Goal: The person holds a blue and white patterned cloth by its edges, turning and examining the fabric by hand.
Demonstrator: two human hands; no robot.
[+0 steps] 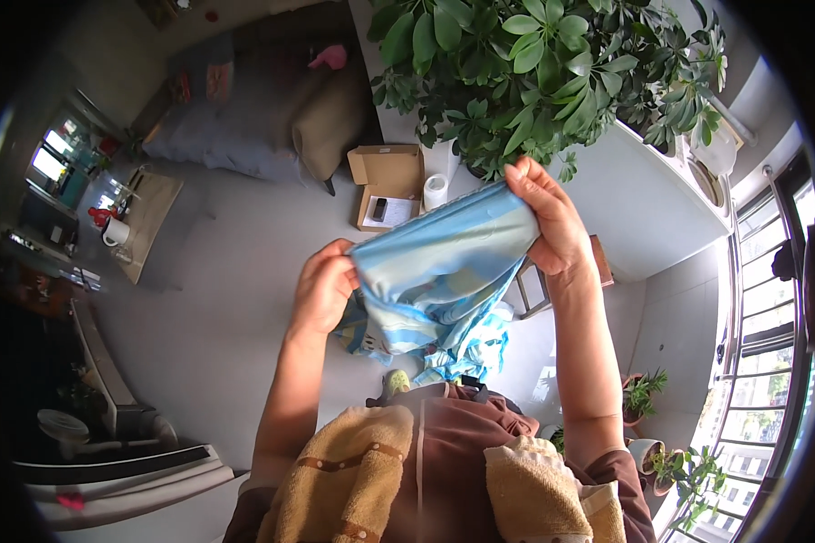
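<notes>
Both hands stretch a blue and pale-patterned cloth [444, 267] between them in front of my chest. My left hand [324, 288] is closed on one end of its hemmed upper edge. My right hand [551, 217] pinches the opposite end, raised higher, so that edge slants up to the right. From the taut part, the rest of the cloth hangs down in loose, bunched folds. I cannot make out whether it is a sheet or a garment. A tan towel [353, 462] hangs down over my brown top.
Beyond my hands stand an open cardboard box [360, 172] with a dark object inside, and a white roll [436, 188]. A large leafy plant [525, 72] spreads at the far right, near a wooden stool [601, 262]. A grey sofa [226, 136] and table [158, 217] are at left.
</notes>
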